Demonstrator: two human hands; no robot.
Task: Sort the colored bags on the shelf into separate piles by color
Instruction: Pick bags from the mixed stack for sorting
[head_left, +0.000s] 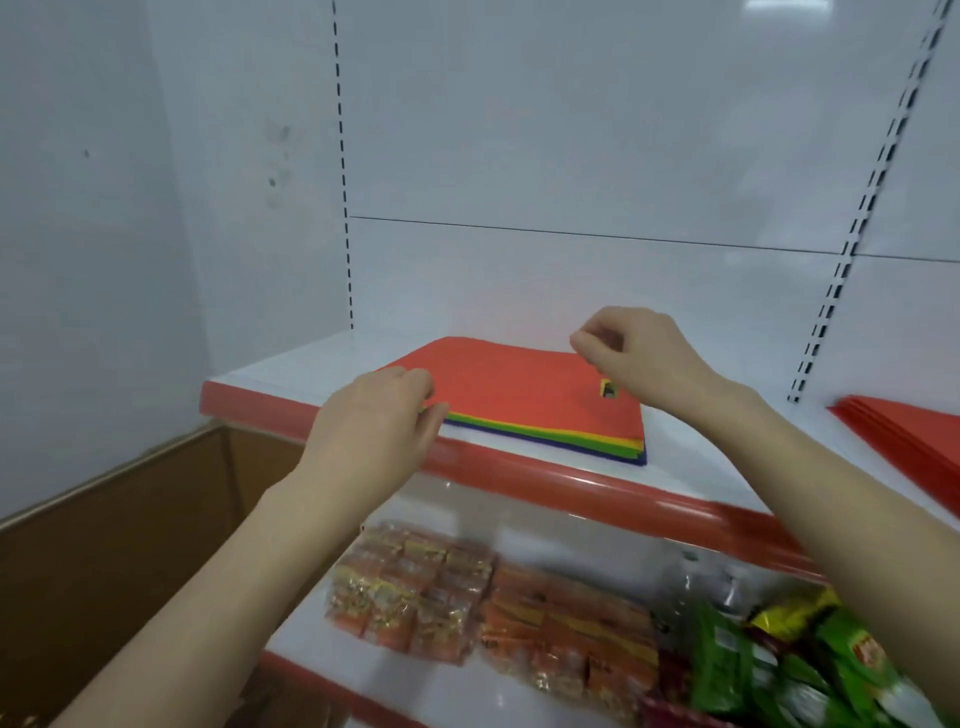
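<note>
Head view, and we're looking down on a white shelf (291, 371) with a glossy red front lip, backed by plain white panels and slotted uprights. The stack of bags (550, 434) lies flat on it near the front edge, with green, yellow and blue layers peeking out below the top red bag (519, 387). The left hand (374, 421) is at the stack's near left corner, its fingers (415, 376) curled over and pinching the red bag's corner. The right hand (644, 358) sits at the far right edge, its fingers (584, 343) curled with thumb and forefinger tips pressed together, though whether they've caught the bag I cannot tell. Off to the right, well apart on the same shelf level, lies a red pile (904, 423). On the lower shelf there are orange snack packs (415, 587) and green packets (779, 670). A brown cardboard box (130, 519) stands at the left against the white wall.
</note>
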